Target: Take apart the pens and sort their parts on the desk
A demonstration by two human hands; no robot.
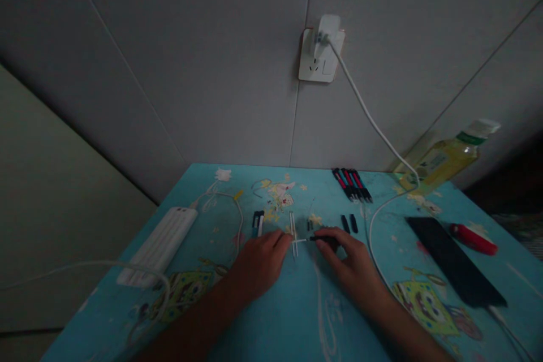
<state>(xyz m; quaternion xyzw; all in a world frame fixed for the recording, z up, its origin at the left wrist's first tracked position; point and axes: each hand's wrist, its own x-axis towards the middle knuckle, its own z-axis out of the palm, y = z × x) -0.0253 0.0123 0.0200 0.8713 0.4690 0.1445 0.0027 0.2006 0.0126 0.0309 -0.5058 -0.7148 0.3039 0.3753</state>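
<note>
Dim light covers a grey panelled wall (212, 68) and a turquoise cloth (271, 322) printed with yellow, square cartoon figures. Above its middle, the left hand (263, 257), fingers pressed together, pinches one end of a thin white rod (301, 240); the rod's other end meets a slim black tube (333, 241), pinched between the right hand's (354, 263) thumb and fingers. Two long, pale, slender sticks (292, 220) lie crosswise behind the rod. Near them are two small dark pieces (310, 225), two short black cylinders (348, 223) and, beside the left hand, two blue-and-white barrels (257, 223). Farther back lies a row of black, red and blue pens (352, 184). Leftmost is a white power strip (159, 246); rightward, a flat black slab (456, 260), a red object (474, 238) and a clear bottle of yellow liquid (445, 158), its label too blurred to read.
</note>
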